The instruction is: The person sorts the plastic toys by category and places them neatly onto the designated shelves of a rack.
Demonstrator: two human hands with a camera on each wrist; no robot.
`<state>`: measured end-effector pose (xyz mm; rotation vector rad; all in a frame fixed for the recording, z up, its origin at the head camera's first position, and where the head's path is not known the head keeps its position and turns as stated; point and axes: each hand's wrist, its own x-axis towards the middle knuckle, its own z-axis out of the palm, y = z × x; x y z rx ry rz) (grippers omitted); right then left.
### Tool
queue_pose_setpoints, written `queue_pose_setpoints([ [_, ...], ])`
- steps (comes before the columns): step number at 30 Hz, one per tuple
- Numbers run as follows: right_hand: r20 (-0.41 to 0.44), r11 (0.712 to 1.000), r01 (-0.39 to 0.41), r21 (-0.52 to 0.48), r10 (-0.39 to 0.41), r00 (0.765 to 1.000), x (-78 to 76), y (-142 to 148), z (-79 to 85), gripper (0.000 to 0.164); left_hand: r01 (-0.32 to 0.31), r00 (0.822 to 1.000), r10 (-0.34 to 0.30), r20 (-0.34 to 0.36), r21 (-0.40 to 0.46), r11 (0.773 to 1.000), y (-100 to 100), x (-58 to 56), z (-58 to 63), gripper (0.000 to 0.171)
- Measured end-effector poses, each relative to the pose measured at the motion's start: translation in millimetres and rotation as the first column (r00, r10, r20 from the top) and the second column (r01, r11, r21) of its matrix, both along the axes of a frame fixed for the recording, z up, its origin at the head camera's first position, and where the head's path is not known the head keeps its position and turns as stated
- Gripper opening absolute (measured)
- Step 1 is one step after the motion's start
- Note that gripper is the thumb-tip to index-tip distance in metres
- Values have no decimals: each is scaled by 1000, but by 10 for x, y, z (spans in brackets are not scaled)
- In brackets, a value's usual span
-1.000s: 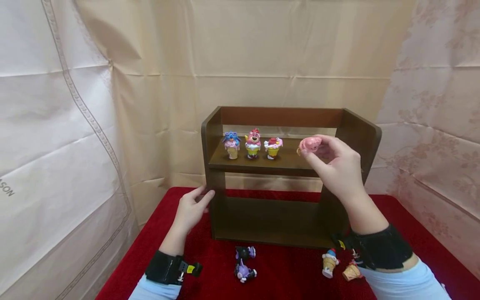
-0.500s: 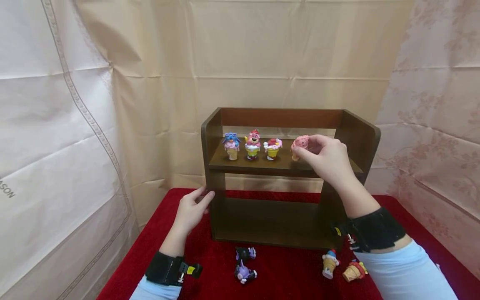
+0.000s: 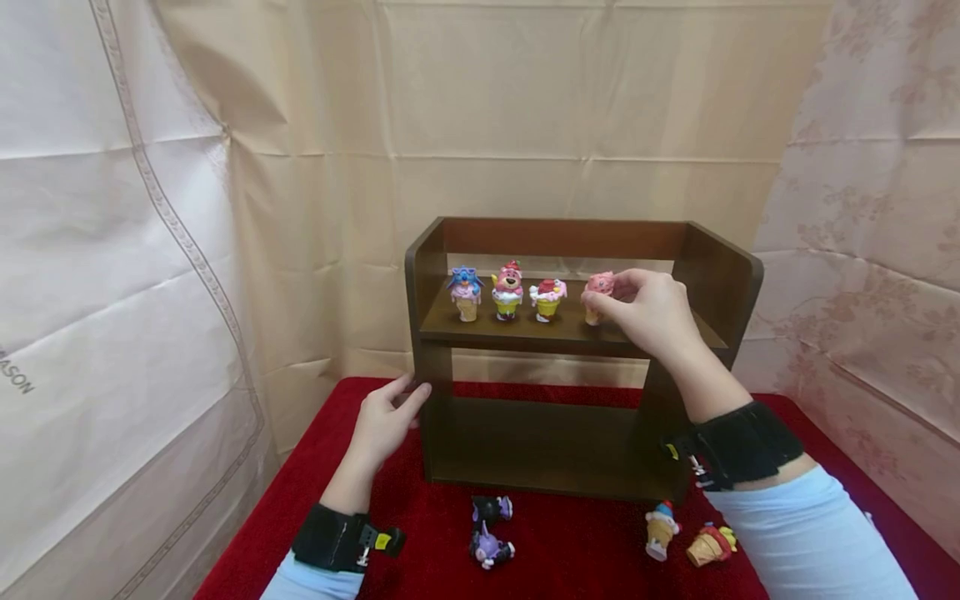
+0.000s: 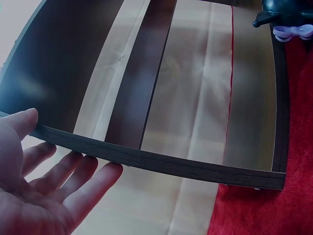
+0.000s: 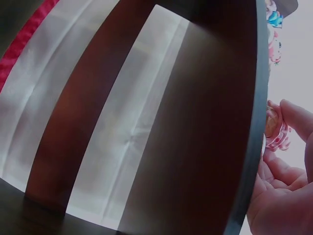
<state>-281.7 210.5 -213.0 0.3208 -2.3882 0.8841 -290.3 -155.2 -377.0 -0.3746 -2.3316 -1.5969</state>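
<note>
Four small figures line the upper shelf of a dark brown shelf unit (image 3: 543,489) in the head view. At the left of the row is a blue figure (image 3: 466,293) on a cone, then a pink bear (image 3: 507,290) in a yellow-green cup, then a yellow cup figure (image 3: 547,300) with a pink and white top. Fourth, with a wider gap before it, comes a pink figure (image 3: 598,292) on a cone, upright and near the shelf's front edge. The right hand (image 3: 660,317) pinches it between thumb and fingers from its right side; whether its base touches the board cannot be told. The left hand (image 3: 385,421) is at the unit's left side panel (image 3: 433,408), fingers loosely extended and gripping nothing. On the red cloth (image 3: 562,550) in front lie a black figure (image 3: 489,508) and a purple figure (image 3: 489,548), close together; further right lie a blue-hatted cone figure (image 3: 661,532) and a red-topped cone figure (image 3: 710,546).

The left wrist view shows the left hand's thumb against the panel's edge and the relaxed fingers on its outer side.

In the right wrist view, the thumb and fingers hold the pink figure beyond the unit's near side panel (image 5: 195,127), which partly hides the hand
</note>
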Motion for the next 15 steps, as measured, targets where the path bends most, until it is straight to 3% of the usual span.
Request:
queue_pose_setpoints([
  [10,0,1000,15,4,-15,1000,-119,-20,-58,56,-5,1000,5,9,3,1000,3,15,6,59],
  [15,53,1000,18,10,-18,998,-112,-8,-48,64,-3,1000,3,6,4,1000,11,17,20,57],
])
